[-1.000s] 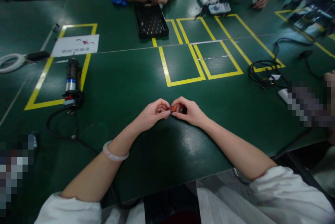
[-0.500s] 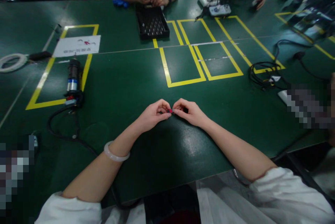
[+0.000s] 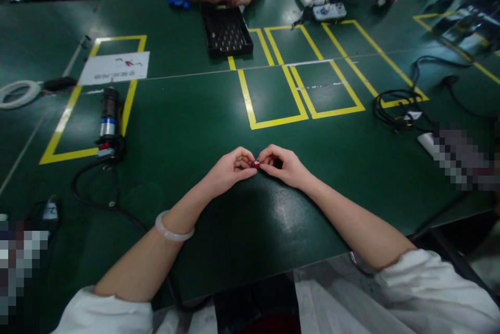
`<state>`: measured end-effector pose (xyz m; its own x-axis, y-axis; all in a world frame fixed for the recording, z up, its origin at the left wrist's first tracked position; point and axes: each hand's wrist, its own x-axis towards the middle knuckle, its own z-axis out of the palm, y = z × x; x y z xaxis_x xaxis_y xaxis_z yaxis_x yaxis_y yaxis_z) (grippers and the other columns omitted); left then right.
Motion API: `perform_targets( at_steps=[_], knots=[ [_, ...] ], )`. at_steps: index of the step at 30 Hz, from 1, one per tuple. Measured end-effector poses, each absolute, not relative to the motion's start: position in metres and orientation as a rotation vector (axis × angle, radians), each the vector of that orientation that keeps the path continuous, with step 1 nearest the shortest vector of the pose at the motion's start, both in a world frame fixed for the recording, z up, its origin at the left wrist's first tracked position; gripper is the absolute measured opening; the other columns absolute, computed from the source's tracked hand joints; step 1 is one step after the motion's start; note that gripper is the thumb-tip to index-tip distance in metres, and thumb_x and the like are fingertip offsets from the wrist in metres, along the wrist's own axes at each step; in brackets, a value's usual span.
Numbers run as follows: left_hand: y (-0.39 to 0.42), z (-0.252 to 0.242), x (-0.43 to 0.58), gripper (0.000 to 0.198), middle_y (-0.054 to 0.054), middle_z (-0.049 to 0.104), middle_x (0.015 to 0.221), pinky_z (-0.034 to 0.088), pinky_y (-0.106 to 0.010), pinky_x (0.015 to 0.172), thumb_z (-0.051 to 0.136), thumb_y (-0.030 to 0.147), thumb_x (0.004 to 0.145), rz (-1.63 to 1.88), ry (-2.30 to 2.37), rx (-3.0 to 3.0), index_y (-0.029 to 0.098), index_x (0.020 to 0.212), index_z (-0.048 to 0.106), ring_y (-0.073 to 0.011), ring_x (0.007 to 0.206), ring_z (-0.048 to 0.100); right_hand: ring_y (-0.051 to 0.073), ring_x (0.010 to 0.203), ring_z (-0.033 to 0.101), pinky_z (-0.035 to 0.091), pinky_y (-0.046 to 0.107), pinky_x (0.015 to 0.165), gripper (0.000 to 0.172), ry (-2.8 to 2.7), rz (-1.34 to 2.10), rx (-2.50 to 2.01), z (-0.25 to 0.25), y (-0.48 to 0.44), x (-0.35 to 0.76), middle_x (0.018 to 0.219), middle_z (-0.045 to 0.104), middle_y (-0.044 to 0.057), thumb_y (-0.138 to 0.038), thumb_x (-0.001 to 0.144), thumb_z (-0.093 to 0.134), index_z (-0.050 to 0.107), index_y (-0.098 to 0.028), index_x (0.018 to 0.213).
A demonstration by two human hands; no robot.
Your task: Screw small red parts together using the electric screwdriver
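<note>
Just above the green table (image 3: 187, 115), my left hand (image 3: 232, 171) and my right hand (image 3: 284, 166) meet fingertip to fingertip. Between them is a tiny red piece with a pale top and dark parts (image 3: 255, 164), too small to name exactly. Thumb and fingers of my left hand pinch its left side. From the right, my other thumb and fingers close on it as well. A pale bracelet (image 3: 174, 227) circles my left wrist.
A corded cylindrical tool (image 3: 109, 118) lies left, near a white sheet (image 3: 115, 68) and a white ring (image 3: 19, 94). Across sits a person using a black tray (image 3: 227, 32) of small metal parts. Coiled black cable (image 3: 394, 110) lies right. Yellow tape marks rectangles (image 3: 279, 122).
The small red piece has turned slightly between my fingertips and now shows a pale top. Both hands stay nearly in place.
</note>
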<state>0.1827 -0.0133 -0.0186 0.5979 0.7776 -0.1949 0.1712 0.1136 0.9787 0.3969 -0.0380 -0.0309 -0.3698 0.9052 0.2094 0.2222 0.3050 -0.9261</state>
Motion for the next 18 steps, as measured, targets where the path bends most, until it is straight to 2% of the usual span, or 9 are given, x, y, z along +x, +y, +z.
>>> perform_targets(
  at_steps=[7, 11, 18],
  knots=[
    [-0.0143, -0.0149, 0.1845, 0.029, -0.003, 0.062, 0.089, 0.049, -0.028, 0.075, 0.072, 0.031, 0.081, 0.532, 0.884, 1.375, 0.014, 0.098, 0.057, -0.0124, 0.079, 0.061, 0.013, 0.076, 0.062, 0.048, 0.029, 0.071, 0.010, -1.813, 1.007, -1.009, -0.0307, -0.0385, 0.3954, 0.093, 0.066, 0.003, -0.019, 0.085, 0.066, 0.061, -0.019, 0.094],
    [-0.0139, -0.0181, 0.1839, 0.028, -0.003, 0.062, 0.092, 0.049, -0.027, 0.075, 0.072, 0.028, 0.081, 0.555, 0.869, 1.393, 0.014, 0.099, 0.056, -0.0123, 0.082, 0.061, 0.013, 0.077, 0.062, 0.048, 0.029, 0.071, 0.015, -1.840, 0.966, -1.050, -0.0315, -0.0389, 0.3951, 0.091, 0.065, 0.002, -0.019, 0.085, 0.067, 0.060, -0.020, 0.099],
    [-0.0134, -0.0200, 0.1826, 0.031, -0.003, 0.062, 0.095, 0.048, -0.027, 0.078, 0.075, 0.027, 0.078, 0.580, 0.865, 1.429, 0.015, 0.099, 0.055, -0.0125, 0.084, 0.061, 0.014, 0.078, 0.062, 0.050, 0.028, 0.072, 0.015, -1.925, 0.886, -1.058, -0.0311, -0.0402, 0.3953, 0.090, 0.064, 0.001, -0.014, 0.084, 0.065, 0.060, -0.020, 0.097]
  ],
)
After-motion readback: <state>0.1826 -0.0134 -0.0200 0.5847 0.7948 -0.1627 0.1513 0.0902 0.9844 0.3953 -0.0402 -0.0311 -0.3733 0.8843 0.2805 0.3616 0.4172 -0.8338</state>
